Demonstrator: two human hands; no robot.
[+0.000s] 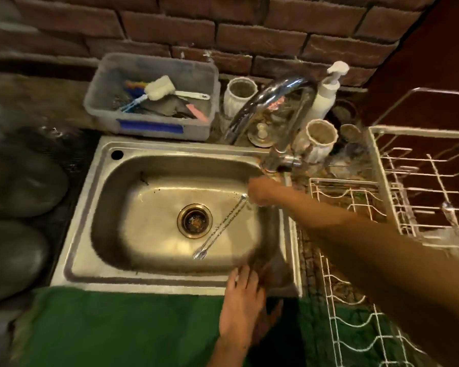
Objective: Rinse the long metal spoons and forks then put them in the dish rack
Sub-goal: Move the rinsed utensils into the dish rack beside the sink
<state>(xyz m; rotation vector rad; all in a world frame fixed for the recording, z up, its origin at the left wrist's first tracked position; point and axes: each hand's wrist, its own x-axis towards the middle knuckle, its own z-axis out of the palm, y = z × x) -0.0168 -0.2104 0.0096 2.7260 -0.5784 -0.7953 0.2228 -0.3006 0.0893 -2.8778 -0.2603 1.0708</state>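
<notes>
Two long forks (220,229) lie slanted in the sink (154,160) right of the drain, their far ends pinched by the right hand (260,192) below the faucet (265,107), left hand (243,295) loose-fingered, holding nothing, at the near rim; rinsing seems underway, and racking next means swinging right to the dish rack (382,181).

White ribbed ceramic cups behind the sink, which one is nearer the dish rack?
The white ribbed ceramic cup right of the chrome faucet; the other cup stands left of it.

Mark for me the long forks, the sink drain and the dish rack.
long forks (220,229), head view, middle of the handles lying in the basin.
sink drain (194,220), head view, centre of the strainer.
dish rack (382,165), head view, white wire frame at its left wall.
</notes>
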